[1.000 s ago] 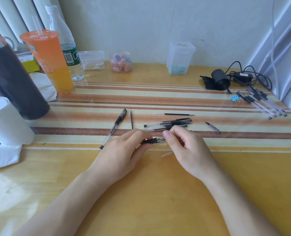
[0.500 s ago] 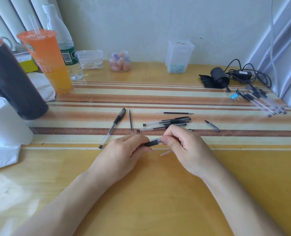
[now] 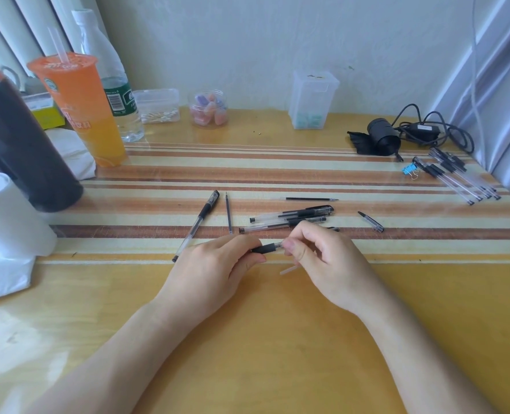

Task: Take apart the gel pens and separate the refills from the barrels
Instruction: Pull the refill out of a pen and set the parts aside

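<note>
You hold one gel pen (image 3: 267, 248) between both hands, low over the striped desk (image 3: 277, 339).
Your left hand (image 3: 217, 264) grips its black end; your right hand (image 3: 328, 261) pinches the clear barrel. Just beyond your knuckles lie two pens (image 3: 289, 218), a loose refill (image 3: 229, 212) and a cap (image 3: 370, 221). Hands and pen sit where they were a moment ago.

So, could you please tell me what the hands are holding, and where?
One gel pen, held between both: the left hand grips its black rubber end, and the right hand pinches the clear barrel next to it.
</note>
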